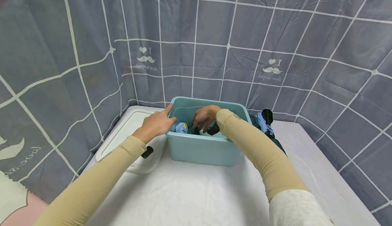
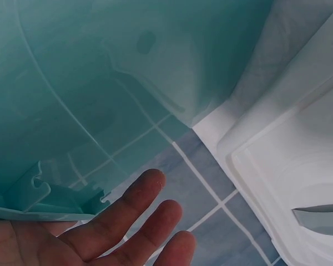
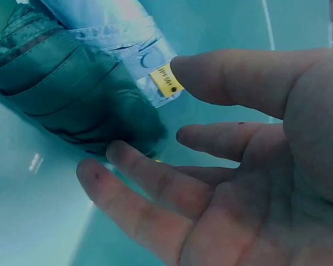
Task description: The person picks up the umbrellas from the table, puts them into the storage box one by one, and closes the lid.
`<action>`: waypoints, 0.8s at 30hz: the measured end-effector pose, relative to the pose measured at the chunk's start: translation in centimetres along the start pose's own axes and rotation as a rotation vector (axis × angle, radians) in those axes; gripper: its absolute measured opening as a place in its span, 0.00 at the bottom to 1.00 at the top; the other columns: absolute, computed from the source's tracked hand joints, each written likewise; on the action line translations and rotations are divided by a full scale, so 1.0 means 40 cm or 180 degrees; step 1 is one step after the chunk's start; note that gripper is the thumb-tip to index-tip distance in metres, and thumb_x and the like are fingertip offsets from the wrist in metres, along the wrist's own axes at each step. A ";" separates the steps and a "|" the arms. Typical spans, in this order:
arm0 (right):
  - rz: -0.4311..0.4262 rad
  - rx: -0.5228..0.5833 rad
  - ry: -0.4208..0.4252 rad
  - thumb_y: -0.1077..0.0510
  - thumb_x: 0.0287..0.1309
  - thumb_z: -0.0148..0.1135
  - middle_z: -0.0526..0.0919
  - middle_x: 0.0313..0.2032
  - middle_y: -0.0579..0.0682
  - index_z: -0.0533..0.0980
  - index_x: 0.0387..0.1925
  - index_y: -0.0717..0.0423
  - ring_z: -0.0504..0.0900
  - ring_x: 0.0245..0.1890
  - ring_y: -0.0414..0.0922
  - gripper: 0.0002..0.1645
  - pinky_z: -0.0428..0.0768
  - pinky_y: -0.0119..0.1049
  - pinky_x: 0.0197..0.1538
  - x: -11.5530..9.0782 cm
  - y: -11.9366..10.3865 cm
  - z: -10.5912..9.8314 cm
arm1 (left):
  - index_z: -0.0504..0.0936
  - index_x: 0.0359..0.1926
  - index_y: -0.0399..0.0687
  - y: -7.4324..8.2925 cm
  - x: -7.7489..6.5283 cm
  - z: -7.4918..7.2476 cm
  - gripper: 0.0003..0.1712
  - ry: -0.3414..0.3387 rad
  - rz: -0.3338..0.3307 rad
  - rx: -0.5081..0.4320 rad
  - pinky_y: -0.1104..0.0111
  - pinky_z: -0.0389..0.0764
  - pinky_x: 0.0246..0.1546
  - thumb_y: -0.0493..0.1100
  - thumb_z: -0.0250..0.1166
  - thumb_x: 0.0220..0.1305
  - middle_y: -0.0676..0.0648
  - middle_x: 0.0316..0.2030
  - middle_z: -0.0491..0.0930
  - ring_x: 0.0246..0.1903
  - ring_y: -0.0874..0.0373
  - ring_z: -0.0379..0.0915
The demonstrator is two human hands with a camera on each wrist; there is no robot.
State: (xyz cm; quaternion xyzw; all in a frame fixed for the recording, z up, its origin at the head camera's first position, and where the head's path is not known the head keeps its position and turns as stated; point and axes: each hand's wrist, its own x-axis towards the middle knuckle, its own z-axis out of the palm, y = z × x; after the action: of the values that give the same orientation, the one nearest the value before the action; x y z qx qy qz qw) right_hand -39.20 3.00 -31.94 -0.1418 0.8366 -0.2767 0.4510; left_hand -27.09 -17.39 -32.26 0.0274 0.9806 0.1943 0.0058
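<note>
In the head view, the teal plastic bin [image 1: 202, 149] stands on a white-covered table. My right hand [image 1: 206, 114] reaches down into it, fingers spread. The right wrist view has a folded dark green umbrella [image 3: 77, 100] lying inside, with my fingertips right at its end and no grip around it. Beside it lies a folded light blue umbrella [image 3: 122, 44] with a yellow tag [image 3: 167, 80], close to my thumb. My left hand [image 1: 157, 122] rests at the bin's left rim; its fingers [image 2: 147, 188] extend loosely outside the wall.
A white lid [image 1: 122, 134] lies flat left of the bin, under my left forearm. Right of the bin, partly behind my right arm, are light blue and dark green folded items [image 1: 264, 122]. A grey curtain [image 1: 211, 62] with white grid lines surrounds the table.
</note>
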 end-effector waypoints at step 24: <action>-0.0543 -0.0701 0.0407 0.52 0.70 0.59 0.67 0.72 0.56 0.59 0.77 0.52 0.76 0.65 0.53 0.38 0.81 0.45 0.57 -0.201 0.026 -0.005 | 0.41 0.82 0.60 0.002 0.000 0.003 0.44 0.0006 0.0012 -0.0014 0.48 0.76 0.39 0.62 0.44 0.71 0.34 0.69 0.69 0.60 0.37 0.75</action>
State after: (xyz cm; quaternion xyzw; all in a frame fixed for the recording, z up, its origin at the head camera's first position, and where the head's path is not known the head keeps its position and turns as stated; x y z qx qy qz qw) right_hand -34.90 7.82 -27.02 -0.2430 0.8738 -0.2291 0.3534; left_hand -27.09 -17.28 -32.32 0.0291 0.9801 0.1964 0.0045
